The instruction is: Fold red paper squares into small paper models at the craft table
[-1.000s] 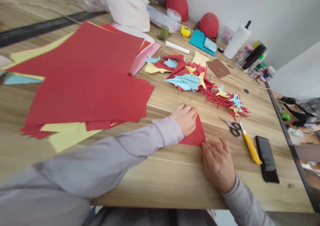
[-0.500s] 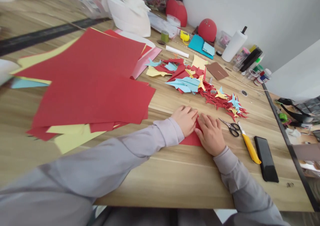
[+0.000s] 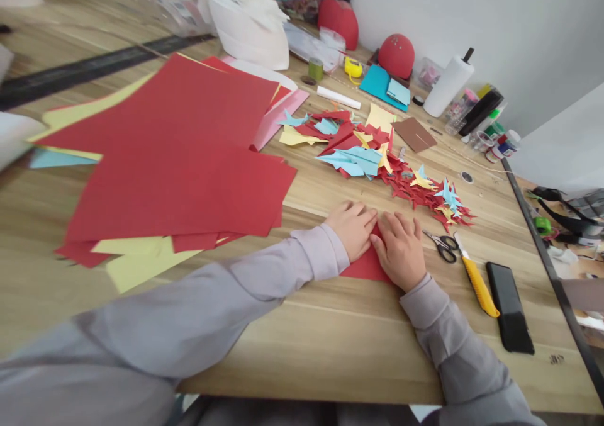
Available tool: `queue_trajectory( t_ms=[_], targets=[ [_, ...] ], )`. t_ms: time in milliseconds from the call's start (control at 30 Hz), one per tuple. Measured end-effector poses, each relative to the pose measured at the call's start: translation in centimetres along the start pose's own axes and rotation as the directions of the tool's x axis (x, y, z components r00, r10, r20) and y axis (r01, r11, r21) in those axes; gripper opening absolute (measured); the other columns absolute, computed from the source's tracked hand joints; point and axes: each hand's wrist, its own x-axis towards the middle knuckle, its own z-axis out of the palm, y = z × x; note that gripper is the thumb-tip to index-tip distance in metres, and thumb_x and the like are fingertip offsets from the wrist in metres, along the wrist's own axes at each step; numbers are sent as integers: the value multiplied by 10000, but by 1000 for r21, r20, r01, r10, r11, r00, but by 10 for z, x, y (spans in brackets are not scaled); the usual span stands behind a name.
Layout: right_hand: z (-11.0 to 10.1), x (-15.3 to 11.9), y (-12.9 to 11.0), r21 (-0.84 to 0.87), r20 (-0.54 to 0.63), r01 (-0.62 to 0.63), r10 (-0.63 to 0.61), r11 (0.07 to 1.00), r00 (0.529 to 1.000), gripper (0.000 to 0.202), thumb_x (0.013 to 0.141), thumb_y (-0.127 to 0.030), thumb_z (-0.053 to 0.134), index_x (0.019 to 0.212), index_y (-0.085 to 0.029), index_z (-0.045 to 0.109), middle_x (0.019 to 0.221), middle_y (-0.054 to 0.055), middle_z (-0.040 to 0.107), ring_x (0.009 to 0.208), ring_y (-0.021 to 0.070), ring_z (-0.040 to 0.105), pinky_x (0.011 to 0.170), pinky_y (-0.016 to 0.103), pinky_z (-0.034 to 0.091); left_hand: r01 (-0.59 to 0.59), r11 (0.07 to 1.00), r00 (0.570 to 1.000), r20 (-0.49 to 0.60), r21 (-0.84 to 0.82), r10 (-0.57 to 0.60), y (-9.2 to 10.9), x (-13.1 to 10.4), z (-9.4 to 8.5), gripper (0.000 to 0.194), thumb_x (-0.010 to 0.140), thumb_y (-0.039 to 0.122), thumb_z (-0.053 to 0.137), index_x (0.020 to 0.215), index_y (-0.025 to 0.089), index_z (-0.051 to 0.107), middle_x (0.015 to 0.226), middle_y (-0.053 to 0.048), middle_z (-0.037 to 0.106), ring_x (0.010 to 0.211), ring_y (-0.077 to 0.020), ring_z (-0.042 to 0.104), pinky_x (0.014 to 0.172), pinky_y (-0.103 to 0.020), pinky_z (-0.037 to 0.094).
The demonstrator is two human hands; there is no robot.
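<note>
A piece of red paper (image 3: 365, 267) lies on the table in front of me, mostly covered by my hands. My left hand (image 3: 352, 228) rests on its upper left part, palm down, fingers stretched out. From the right, my right hand (image 3: 401, 250) presses on the same paper with its fingers laid out and its thumb towards the left hand. Where the two hands meet, the fingertips nearly touch and hide the paper's upper edge. Just beyond is a heap of small folded paper pieces in red, with blue (image 3: 353, 160) and yellow ones among them.
Large red sheets (image 3: 189, 187) cover the left side, with yellow sheets (image 3: 141, 269) beneath. Scissors (image 3: 443, 246), a yellow utility knife (image 3: 479, 287) and a black phone (image 3: 509, 306) lie to the right. A white bottle (image 3: 448, 86) and several small jars stand along the wall.
The view has shifted slightly, so the table's things appear a little further right. Both hands stay on the red paper, with hardly any change in pose.
</note>
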Motion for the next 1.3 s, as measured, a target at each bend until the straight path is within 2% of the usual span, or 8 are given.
queue_trajectory(
  t_ms=[200, 367, 500, 733, 1033, 1300],
  targets=[
    [-3, 5, -1, -8, 42, 107, -107, 994, 993, 391, 953, -317, 376, 1259, -130, 530, 1229, 154, 587, 1218, 271, 447, 1091, 533, 207, 19, 999, 999, -32, -29, -20, 1, -2, 1, 474, 881, 331, 406, 1279, 101, 524, 1321, -125, 531, 1137, -286, 454, 927, -439, 328],
    [-1, 4, 0, 6, 30, 116, -116, 993, 993, 362, 952, -294, 379, 1204, -120, 571, 1168, 148, 613, 1205, 263, 460, 1101, 516, 207, 16, 1000, 1000, -26, -11, -16, 2, 0, -1, 435, 869, 342, 430, 1206, 111, 578, 1254, -133, 564, 1094, -287, 483, 947, -464, 307],
    [-1, 0, 0, 14, 10, 111, -111, 994, 994, 345, 951, -295, 384, 1172, -132, 592, 1147, 143, 620, 1190, 258, 469, 1096, 513, 216, 18, 1000, 999, -43, -13, -19, 2, 0, 0, 448, 871, 361, 426, 1210, 106, 572, 1264, -136, 556, 1098, -284, 482, 900, -451, 330],
    [-2, -15, -2, 4, -43, 132, -131, 991, 990, 345, 954, -310, 381, 1115, -116, 616, 1136, 141, 633, 1166, 264, 487, 1082, 516, 233, 44, 999, 997, -61, -5, -44, 2, -2, 3, 477, 881, 347, 386, 1253, 95, 545, 1327, -140, 524, 1133, -281, 467, 871, -443, 331],
    [-12, -42, -6, 47, -25, 91, -90, 995, 996, 333, 942, -297, 397, 1123, -123, 615, 1162, 145, 626, 1165, 269, 491, 1077, 523, 249, 97, 994, 991, -88, -56, -101, 1, 0, 2, 522, 839, 362, 439, 1273, 88, 531, 1337, -152, 519, 1157, -297, 460, 869, -443, 338],
    [-18, -58, -8, 108, -32, 63, -60, 992, 998, 302, 932, -277, 416, 1106, -147, 625, 1140, 132, 632, 1154, 247, 502, 1089, 511, 250, 59, 996, 994, -92, -59, -64, -5, -1, 2, 522, 828, 360, 449, 1278, 107, 522, 1397, -147, 455, 1163, -306, 450, 891, -445, 342]
  ],
)
